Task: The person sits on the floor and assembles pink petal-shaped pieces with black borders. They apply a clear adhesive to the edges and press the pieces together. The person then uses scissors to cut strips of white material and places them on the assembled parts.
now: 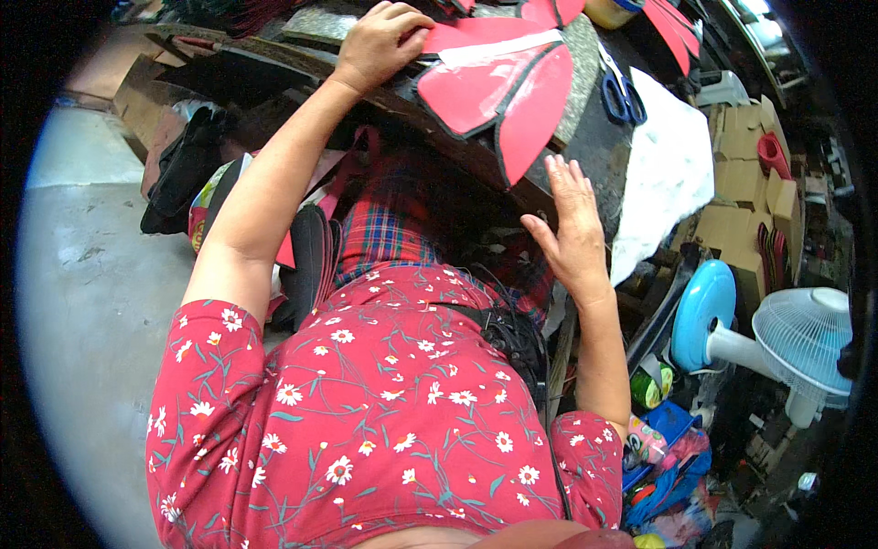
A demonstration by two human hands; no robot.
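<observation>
1. Head view: red panel [540,110] lies at the bench [594,151] edge, its right lobe's long axis slanting down to a tip left of the right hand's fingertips.
2. Left hand [384,46], nearer, is curled at the panel's upper-left edge; I cannot tell whether it pinches.
3. Right hand [576,224] is spread wide, empty, just beside the tip, apparently apart.
4. Scissors [620,77] lie right of the panel.
</observation>
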